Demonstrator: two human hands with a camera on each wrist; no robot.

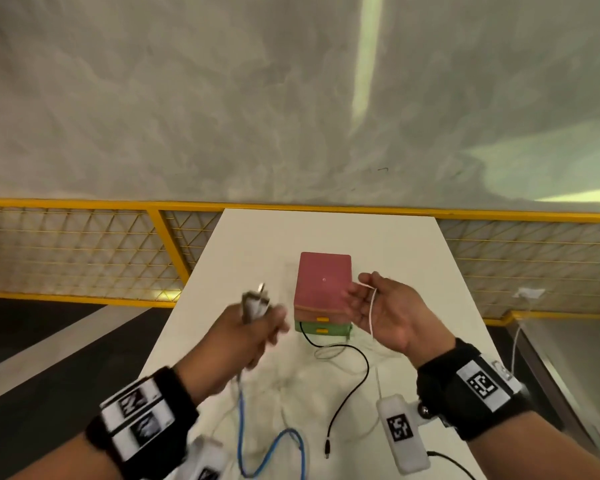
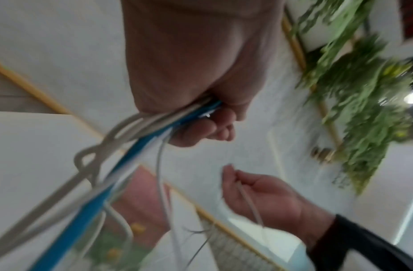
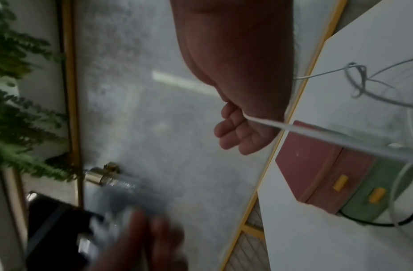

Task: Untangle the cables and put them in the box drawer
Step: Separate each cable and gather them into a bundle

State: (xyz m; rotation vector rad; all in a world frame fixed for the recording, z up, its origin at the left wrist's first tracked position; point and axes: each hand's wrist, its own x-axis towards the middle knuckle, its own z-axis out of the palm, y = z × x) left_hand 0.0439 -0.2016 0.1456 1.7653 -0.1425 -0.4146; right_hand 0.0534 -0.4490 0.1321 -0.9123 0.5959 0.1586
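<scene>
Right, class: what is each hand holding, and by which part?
Left hand grips a cable bundle, blue and white, near its plug ends. Right hand loosely holds a thin white cable mid-length, across the palm.

Box drawer (image 1: 323,292) stands on table (image 1: 257,244), cables (image 1: 349,396) before it.
</scene>
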